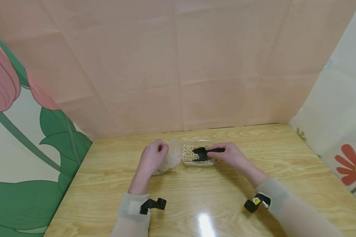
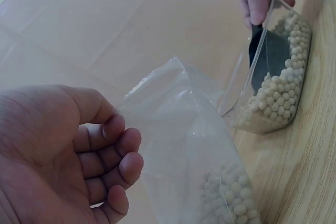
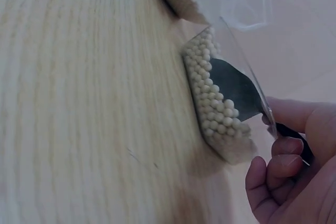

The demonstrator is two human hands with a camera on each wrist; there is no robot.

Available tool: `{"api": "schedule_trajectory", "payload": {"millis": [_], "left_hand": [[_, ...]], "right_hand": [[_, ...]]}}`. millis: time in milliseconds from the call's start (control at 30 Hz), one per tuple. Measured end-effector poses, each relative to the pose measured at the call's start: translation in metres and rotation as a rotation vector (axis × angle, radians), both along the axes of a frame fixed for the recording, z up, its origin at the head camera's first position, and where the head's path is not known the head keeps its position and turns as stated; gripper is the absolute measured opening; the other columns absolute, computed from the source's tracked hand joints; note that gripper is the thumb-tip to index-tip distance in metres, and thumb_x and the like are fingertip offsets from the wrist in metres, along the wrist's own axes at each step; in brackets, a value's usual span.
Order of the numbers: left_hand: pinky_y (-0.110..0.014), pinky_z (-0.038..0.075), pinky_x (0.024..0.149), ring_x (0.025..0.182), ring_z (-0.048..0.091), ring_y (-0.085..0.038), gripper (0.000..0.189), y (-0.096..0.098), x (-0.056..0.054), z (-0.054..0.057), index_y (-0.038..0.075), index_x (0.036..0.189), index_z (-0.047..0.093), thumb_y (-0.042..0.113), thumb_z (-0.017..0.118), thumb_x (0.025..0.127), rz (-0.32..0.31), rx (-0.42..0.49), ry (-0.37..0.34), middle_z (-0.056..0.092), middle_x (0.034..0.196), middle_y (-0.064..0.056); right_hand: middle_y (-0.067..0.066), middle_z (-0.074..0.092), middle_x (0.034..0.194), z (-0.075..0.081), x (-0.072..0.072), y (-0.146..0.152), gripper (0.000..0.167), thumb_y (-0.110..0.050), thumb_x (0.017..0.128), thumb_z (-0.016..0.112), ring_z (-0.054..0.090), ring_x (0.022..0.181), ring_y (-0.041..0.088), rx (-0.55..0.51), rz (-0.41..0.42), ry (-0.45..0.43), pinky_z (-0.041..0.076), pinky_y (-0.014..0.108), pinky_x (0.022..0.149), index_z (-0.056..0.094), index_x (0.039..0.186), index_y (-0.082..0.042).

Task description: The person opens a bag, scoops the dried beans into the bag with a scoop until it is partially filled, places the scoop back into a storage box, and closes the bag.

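My left hand (image 1: 152,156) pinches the upper edge of a clear plastic bag (image 1: 173,154) between thumb and index finger. Pale round beads (image 2: 231,192) lie low in that bag, as the left wrist view shows. To the bag's right sits a clear rectangular container (image 1: 199,164), partly filled with similar pale beads (image 3: 207,103). My right hand (image 1: 229,154) grips the handle of a small black scoop (image 1: 201,153) at the container's right side. The scoop's blade rests inside the container, its lower part among the beads.
Bag and container stand on a wood-grain table (image 1: 178,200), towards its far edge. Behind rises a pinkish cloth backdrop (image 1: 178,75). Flower-printed panels (image 1: 26,141) border the left and right sides. Each sleeve carries a black wrist mount (image 1: 152,204).
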State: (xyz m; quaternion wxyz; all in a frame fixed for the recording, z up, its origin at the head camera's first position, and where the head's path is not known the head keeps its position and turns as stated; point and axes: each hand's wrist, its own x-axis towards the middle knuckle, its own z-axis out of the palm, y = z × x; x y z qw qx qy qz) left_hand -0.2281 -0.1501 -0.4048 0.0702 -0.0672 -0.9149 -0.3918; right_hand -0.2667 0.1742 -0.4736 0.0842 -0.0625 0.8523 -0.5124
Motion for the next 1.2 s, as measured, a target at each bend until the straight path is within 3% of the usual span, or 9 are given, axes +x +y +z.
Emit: {"api": "schedule_trajectory", "payload": {"millis": [200, 500, 833, 1200], "left_hand": [[-0.037, 0.045, 0.066, 0.068, 0.052, -0.019, 0.023, 0.0, 0.0, 0.0, 0.012, 0.093, 0.067, 0.02, 0.058, 0.112, -0.003, 0.003, -0.006, 0.057, 0.076, -0.002], [-0.037, 0.045, 0.066, 0.069, 0.053, -0.019, 0.022, 0.0, 0.0, -0.001, 0.011, 0.094, 0.068, 0.02, 0.058, 0.111, -0.003, 0.004, -0.005, 0.057, 0.077, -0.002], [-0.037, 0.045, 0.065, 0.068, 0.052, -0.019, 0.023, 0.0, 0.0, 0.0, 0.012, 0.093, 0.068, 0.021, 0.057, 0.112, -0.009, 0.009, -0.009, 0.057, 0.077, -0.002], [-0.037, 0.044, 0.065, 0.068, 0.053, -0.02, 0.022, -0.001, 0.0, -0.001, 0.011, 0.095, 0.068, 0.021, 0.057, 0.112, -0.014, 0.01, -0.018, 0.057, 0.077, -0.003]], "right_hand": [[0.013, 0.074, 0.137, -0.008, -0.002, -0.004, 0.046, -0.041, 0.096, 0.088, 0.071, 0.098, 0.021, -0.003, -0.021, -0.014, 0.057, 0.041, 0.092, 0.081, 0.132, -0.014], [0.015, 0.064, 0.155, -0.012, -0.001, -0.007, 0.044, -0.041, 0.096, 0.087, 0.061, 0.124, 0.027, -0.028, -0.04, -0.025, 0.049, 0.04, 0.098, 0.081, 0.133, -0.018], [0.013, 0.064, 0.154, -0.019, -0.009, 0.005, 0.048, -0.047, 0.094, 0.088, 0.059, 0.138, 0.034, -0.052, 0.005, 0.0, 0.044, 0.057, 0.116, 0.081, 0.133, -0.02], [0.011, 0.068, 0.148, -0.019, -0.005, 0.004, 0.049, -0.043, 0.096, 0.088, 0.068, 0.119, 0.023, -0.15, -0.012, -0.043, 0.055, 0.035, 0.097, 0.079, 0.135, -0.015]]}}
